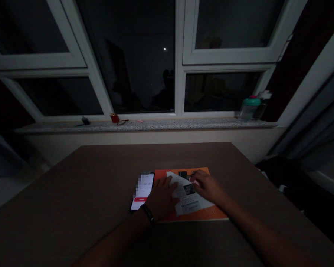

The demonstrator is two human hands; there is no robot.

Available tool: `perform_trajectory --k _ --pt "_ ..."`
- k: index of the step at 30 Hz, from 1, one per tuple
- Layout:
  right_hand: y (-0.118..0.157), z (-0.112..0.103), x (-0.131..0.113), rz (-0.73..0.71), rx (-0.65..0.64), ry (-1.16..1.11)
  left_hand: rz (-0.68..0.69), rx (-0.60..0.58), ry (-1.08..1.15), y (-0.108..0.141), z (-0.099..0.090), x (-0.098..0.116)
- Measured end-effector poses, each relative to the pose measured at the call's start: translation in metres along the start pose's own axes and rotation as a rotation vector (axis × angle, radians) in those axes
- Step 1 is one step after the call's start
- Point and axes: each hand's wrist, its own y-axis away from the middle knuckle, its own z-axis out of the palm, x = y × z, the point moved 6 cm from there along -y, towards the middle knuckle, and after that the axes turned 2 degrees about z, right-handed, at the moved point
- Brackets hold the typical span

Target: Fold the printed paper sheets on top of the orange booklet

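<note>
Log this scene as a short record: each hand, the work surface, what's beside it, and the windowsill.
Left hand: palm down, on printed paper
Right hand: fingers bent at the paper's edge; grip unclear
Under paper: orange booklet on brown table
Left of booklet: phone, screen lit
Windowsill: teal-lidded bottle at right, small red object left of middle
Lighting: dim

Left hand (161, 195) palm down, right hand (208, 186) curled
</note>
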Motion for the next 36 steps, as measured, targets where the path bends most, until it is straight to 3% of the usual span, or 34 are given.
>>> perform_trajectory --k 4,11,24,32,36 --pt "0.0 0.001 0.012 0.08 -0.008 -0.045 0.035 0.027 0.001 -0.001 -0.002 0.0" --pt "0.0 0.004 0.002 0.037 -0.064 -0.087 0.084 0.045 -0.016 0.0 -0.007 0.003" --pt "0.002 0.008 0.001 -0.027 -0.038 -0.104 0.152 -0.065 -0.066 -0.001 -0.002 -0.003" --pt "0.001 0.008 -0.003 -0.076 -0.042 -0.063 0.159 -0.109 -0.08 -0.002 -0.011 0.012" --pt "0.001 0.009 -0.004 -0.048 -0.045 -0.04 0.147 -0.056 -0.053 0.001 -0.014 0.021"
